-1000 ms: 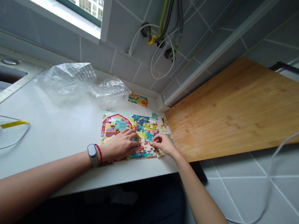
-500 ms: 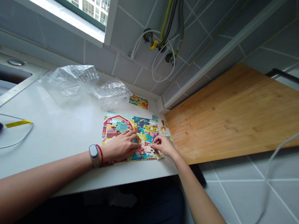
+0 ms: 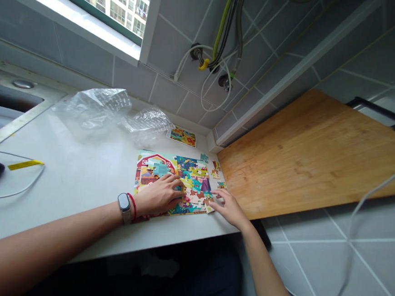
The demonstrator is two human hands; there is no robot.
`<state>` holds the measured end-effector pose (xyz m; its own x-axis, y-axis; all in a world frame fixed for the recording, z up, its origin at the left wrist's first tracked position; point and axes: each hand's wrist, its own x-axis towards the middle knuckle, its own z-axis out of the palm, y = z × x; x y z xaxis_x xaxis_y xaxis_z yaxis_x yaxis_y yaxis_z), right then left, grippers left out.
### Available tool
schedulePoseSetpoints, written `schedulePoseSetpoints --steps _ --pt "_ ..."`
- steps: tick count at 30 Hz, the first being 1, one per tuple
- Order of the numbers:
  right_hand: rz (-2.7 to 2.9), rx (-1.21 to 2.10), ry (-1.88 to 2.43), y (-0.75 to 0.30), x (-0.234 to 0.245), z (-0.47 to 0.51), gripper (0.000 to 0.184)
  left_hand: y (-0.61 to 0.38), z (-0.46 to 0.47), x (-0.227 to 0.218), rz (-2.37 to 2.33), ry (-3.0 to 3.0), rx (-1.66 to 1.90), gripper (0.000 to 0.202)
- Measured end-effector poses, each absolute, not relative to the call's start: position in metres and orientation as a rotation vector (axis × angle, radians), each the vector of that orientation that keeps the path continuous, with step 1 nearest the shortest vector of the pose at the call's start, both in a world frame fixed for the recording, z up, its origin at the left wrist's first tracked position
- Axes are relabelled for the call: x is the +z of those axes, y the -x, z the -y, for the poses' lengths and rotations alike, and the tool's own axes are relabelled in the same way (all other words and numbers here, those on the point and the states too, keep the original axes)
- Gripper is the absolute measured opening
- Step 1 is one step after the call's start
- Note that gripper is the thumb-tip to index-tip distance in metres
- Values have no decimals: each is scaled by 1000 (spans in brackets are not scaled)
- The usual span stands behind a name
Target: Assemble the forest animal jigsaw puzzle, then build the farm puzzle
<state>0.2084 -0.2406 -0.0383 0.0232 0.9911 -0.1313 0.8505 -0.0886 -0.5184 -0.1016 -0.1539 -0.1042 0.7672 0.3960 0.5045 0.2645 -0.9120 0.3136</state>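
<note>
A colourful jigsaw puzzle with a red barn picture lies on the white counter. My left hand rests flat on the puzzle's near left part, fingers stretched out over the pieces. A watch and a red string sit on that wrist. My right hand lies open at the puzzle's near right corner, fingers spread, fingertips close to a loose piece. Two more loose pieces lie just right of the puzzle. Neither hand holds anything.
Crumpled clear plastic bags lie behind the puzzle, with a small picture card by the wall. A wooden board adjoins the counter on the right. A sink edge, a white cable and wall hoses are around.
My right hand has left the puzzle's lower middle and slid right and nearer, its pinch opening into spread fingers. My left hand stays flat on the puzzle.
</note>
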Motion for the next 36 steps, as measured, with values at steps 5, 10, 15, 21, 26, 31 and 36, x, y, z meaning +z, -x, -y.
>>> schedulePoseSetpoints --steps 5,10,15,21,26,31,36 --pt "2000 714 2004 -219 -51 264 54 101 153 -105 -496 -2723 850 19" --pt "1946 723 2030 -224 -55 265 58 101 153 -107 -506 -2731 831 21" --pt "1955 786 2044 -220 -48 257 68 102 153 -104 -512 -2760 793 22" --pt "1949 748 2016 -220 -47 254 42 101 153 -104 -511 -2756 798 21" --pt "1909 687 1984 -224 -53 259 40 101 153 -103 -500 -2727 810 18" --pt "1870 601 1905 -226 -59 257 36 101 152 -105 -500 -2733 822 21" --pt "1950 618 1831 -230 -60 251 37 101 152 -107 -505 -2737 816 22"
